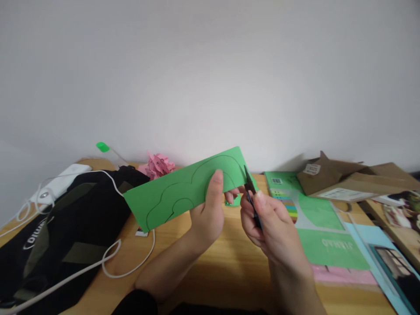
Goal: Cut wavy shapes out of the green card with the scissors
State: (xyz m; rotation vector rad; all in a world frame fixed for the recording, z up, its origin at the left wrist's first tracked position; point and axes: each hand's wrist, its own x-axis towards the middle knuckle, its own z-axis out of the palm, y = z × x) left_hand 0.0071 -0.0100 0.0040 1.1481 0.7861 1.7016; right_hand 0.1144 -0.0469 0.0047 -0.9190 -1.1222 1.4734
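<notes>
My left hand (210, 214) grips a strip of green paper (183, 186), thumb on its front and fingers behind. Dark curved outlines are drawn across the paper, which is held tilted above the table with its right end higher. In my right hand (272, 223) is a pair of dark scissors (251, 186), blades pointing up and away at the paper's right edge. My fingers wrap around the scissors' handles and hide most of them. Part of a small green piece (233, 201) shows beneath the left fingertips.
A black bag (82, 227) and white cables (131, 275) lie on the left, by a white power strip (62, 181). Pink crumpled paper (159, 165) sits behind. To the right are a green paper pack (328, 249), brown cardboard packaging (341, 175) and a phone (393, 271) on the wooden table (223, 271).
</notes>
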